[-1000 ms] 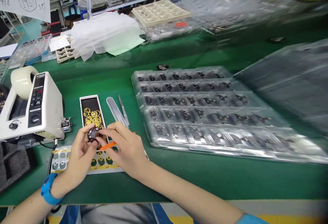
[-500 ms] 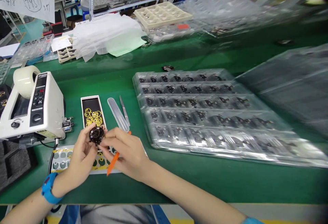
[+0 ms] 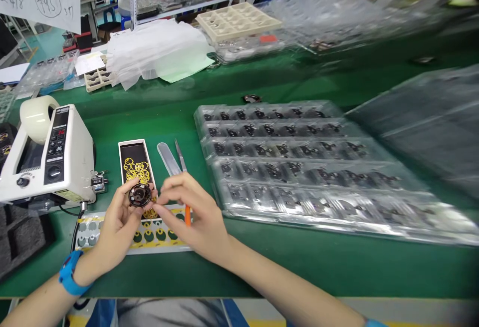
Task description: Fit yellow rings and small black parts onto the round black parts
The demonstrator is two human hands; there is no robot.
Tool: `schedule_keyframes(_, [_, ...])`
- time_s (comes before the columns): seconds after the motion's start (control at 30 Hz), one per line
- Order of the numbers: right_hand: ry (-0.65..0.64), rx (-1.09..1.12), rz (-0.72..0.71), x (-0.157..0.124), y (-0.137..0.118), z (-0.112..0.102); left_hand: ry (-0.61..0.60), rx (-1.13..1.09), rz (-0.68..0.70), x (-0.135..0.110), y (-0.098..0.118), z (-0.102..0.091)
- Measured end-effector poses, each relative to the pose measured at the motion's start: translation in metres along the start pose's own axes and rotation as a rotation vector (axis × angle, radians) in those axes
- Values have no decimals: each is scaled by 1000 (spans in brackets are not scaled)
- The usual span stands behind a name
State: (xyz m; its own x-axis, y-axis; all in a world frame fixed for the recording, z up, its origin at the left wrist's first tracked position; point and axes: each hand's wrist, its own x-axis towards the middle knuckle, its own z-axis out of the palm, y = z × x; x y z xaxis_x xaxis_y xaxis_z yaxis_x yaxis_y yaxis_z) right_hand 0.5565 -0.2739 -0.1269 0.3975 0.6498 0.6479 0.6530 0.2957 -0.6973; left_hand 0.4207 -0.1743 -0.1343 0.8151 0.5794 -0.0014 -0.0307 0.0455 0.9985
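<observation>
- At the front-left of the green mat (image 3: 262,262), the left hand (image 3: 118,222) holds a round black part (image 3: 140,195) up by its rim, pinched between thumb and fingertips, face toward the camera.
- The part sits just above the sticker sheet (image 3: 112,237), between the two hands and in front of the black tray of yellow rings (image 3: 134,164).
- Right hand (image 3: 198,214): thumb and forefinger tips meet right at the part's right edge. Can't tell whether a small piece is between them.
- The other right fingers curl round an orange tool (image 3: 187,215), tucked away with its tip not on the part.
- Progress, my read: one part is mid-work, picked up and getting something fitted or pressed on by fingertip.
- The sheet's left end shows grey spots and the right end green-on-yellow dots, so it looks partly used up with a good share left.
- The clear blister tray (image 3: 299,167) on the right has parts in every pocket I can see. Can't tell finished from unfinished.
- One loose round piece (image 3: 251,99) lies on the mat beyond that tray.
- Tweezers (image 3: 181,156) and a clear plastic strip (image 3: 168,158) lie untouched beside the ring tray, with the tape dispenser (image 3: 52,155) at far left.
</observation>
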Motion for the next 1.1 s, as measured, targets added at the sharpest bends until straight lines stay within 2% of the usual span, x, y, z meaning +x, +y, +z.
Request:
schedule_keyframes(0.07, [-75,147,206,4,3,-2,-36,-57,-5,0,0,1])
schedule_keyframes(0.13, [-163,257,345,7,5,-4,-67,-94,-10,0,1,2])
schedule_keyframes(0.3, [-263,357,473,9,6,-7,-89,-103,-15,1,2,1])
schedule_keyframes(0.47, [-256,394,515,9,4,-6,-118,-99,0,0,1,-1])
schedule_keyframes(0.6, [-191,317,531,6,4,-2,-127,-102,7,1,-1,0])
schedule_keyframes(0.73, [-125,216,488,1,5,4,-118,-105,-8,1,0,1])
schedule_keyframes(0.87, [-117,167,444,1,5,6,-110,-133,-5,2,2,3])
schedule_keyframes(0.97, [-120,130,419,1,5,5,-77,-111,10,3,3,5])
schedule_keyframes(1.1, [-117,49,366,-1,4,7,26,-52,-5,5,2,8])
